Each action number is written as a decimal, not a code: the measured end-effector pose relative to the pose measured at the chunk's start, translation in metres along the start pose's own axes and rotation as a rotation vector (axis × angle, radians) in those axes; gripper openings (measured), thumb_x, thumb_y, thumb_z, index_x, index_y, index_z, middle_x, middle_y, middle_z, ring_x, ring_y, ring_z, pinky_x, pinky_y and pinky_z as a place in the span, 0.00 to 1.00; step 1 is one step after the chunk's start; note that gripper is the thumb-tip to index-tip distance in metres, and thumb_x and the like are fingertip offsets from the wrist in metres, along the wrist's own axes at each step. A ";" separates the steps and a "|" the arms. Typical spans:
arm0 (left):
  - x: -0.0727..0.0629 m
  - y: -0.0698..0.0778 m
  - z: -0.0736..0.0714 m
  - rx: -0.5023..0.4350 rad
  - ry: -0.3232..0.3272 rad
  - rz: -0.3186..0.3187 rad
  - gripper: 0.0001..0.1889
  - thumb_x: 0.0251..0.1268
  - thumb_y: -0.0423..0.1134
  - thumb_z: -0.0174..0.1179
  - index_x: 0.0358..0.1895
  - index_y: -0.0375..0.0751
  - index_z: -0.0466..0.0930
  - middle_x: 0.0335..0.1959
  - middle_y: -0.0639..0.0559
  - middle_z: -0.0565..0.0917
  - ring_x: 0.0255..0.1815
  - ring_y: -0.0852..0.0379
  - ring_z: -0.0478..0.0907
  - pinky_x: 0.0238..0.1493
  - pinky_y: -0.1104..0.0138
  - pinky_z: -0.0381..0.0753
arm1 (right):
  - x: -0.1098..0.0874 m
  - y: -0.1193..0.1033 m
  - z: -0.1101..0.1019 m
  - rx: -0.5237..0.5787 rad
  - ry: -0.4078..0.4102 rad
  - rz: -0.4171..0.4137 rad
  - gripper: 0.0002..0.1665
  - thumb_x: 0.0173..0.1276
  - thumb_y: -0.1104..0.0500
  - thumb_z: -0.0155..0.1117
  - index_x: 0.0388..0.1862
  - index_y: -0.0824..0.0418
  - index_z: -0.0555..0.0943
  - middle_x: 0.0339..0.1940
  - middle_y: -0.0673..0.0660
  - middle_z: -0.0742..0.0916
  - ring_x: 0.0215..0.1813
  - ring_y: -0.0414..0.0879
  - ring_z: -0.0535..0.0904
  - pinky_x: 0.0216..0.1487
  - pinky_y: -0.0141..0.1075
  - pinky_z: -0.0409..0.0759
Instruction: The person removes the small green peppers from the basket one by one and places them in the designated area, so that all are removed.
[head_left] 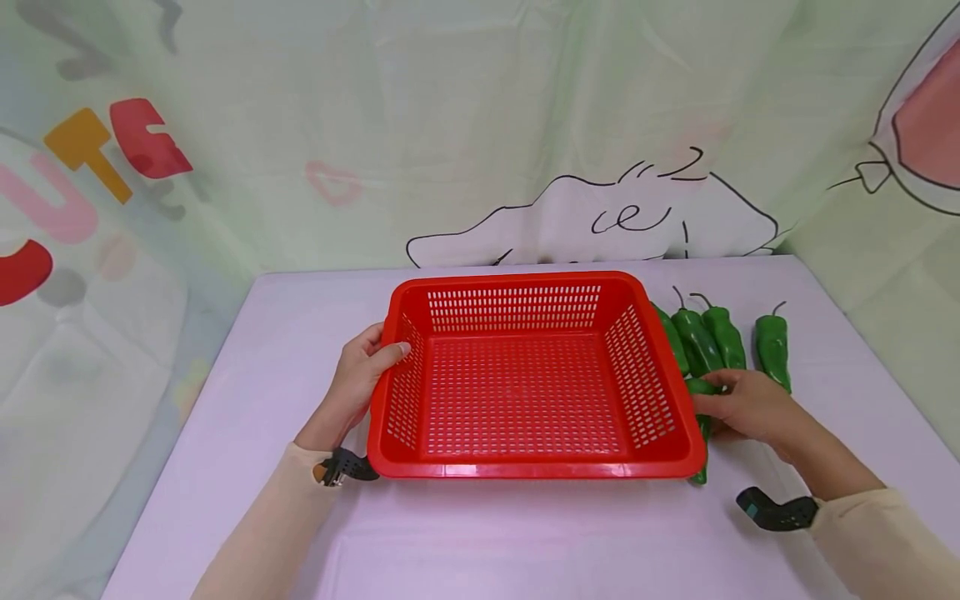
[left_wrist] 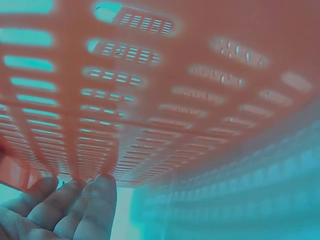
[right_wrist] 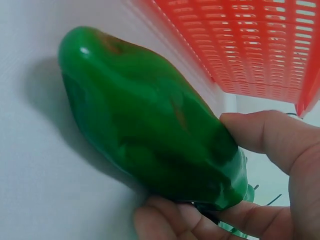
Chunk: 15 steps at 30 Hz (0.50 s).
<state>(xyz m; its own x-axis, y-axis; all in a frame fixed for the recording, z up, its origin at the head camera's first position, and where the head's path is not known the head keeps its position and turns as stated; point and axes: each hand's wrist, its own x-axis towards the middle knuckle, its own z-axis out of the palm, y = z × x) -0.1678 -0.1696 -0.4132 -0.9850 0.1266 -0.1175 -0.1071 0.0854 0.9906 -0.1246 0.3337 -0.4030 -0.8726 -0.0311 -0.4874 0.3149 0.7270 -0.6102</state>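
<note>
A red plastic basket [head_left: 517, 400] with slotted walls fills the middle of the head view, tilted so its inside faces me and holds nothing. My left hand [head_left: 354, 375] grips its left rim, thumb over the edge and fingers [left_wrist: 95, 205] against the outer wall. To the right of the basket, my right hand [head_left: 757, 407] pinches a glossy green pepper [right_wrist: 150, 125] between thumb and fingers near one end. In the head view that pepper is partly hidden by the basket's right rim. The right wrist view shows it close over the cloth.
Several more green peppers with long stems lie behind the right hand, including one dark pepper [head_left: 697, 343] and one set apart [head_left: 772, 346]. A pale lilac cloth [head_left: 480, 542] covers the table. Printed curtains [head_left: 480, 108] hang behind it and on both sides.
</note>
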 end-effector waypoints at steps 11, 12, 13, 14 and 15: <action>0.003 0.001 -0.004 0.065 0.011 -0.033 0.26 0.78 0.42 0.58 0.73 0.39 0.69 0.61 0.34 0.82 0.49 0.43 0.88 0.46 0.55 0.91 | -0.001 -0.006 0.002 -0.113 0.057 0.016 0.48 0.73 0.41 0.66 0.69 0.82 0.66 0.35 0.60 0.87 0.34 0.46 0.85 0.37 0.43 0.89; 0.004 0.001 -0.005 0.079 0.012 -0.034 0.26 0.77 0.43 0.58 0.73 0.39 0.69 0.60 0.34 0.82 0.49 0.43 0.88 0.46 0.56 0.91 | -0.002 -0.007 0.001 -0.129 0.064 0.013 0.48 0.73 0.40 0.65 0.69 0.81 0.66 0.34 0.60 0.87 0.33 0.47 0.84 0.35 0.43 0.87; 0.004 0.001 -0.005 0.093 0.012 -0.035 0.26 0.77 0.43 0.59 0.73 0.39 0.69 0.60 0.35 0.83 0.49 0.44 0.89 0.47 0.56 0.91 | -0.003 -0.008 0.000 -0.145 0.074 0.009 0.48 0.74 0.40 0.64 0.68 0.81 0.67 0.33 0.60 0.87 0.33 0.47 0.84 0.34 0.42 0.86; 0.004 0.001 -0.006 0.105 0.012 -0.035 0.26 0.77 0.43 0.59 0.73 0.39 0.70 0.60 0.35 0.83 0.48 0.44 0.89 0.46 0.57 0.91 | -0.005 -0.010 -0.002 -0.164 0.084 0.008 0.48 0.74 0.38 0.62 0.68 0.81 0.67 0.33 0.60 0.87 0.33 0.47 0.84 0.33 0.41 0.84; 0.004 0.002 -0.007 0.116 0.009 -0.037 0.26 0.77 0.43 0.59 0.73 0.39 0.70 0.59 0.34 0.83 0.48 0.45 0.89 0.46 0.57 0.91 | -0.007 -0.011 -0.005 -0.178 0.092 0.007 0.48 0.74 0.37 0.61 0.67 0.80 0.68 0.33 0.61 0.87 0.33 0.48 0.84 0.33 0.41 0.84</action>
<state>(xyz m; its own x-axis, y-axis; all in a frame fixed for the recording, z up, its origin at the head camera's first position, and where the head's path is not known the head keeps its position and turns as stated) -0.1732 -0.1760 -0.4117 -0.9819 0.1122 -0.1523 -0.1273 0.2039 0.9707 -0.1241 0.3291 -0.3899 -0.9038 0.0312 -0.4268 0.2571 0.8368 -0.4833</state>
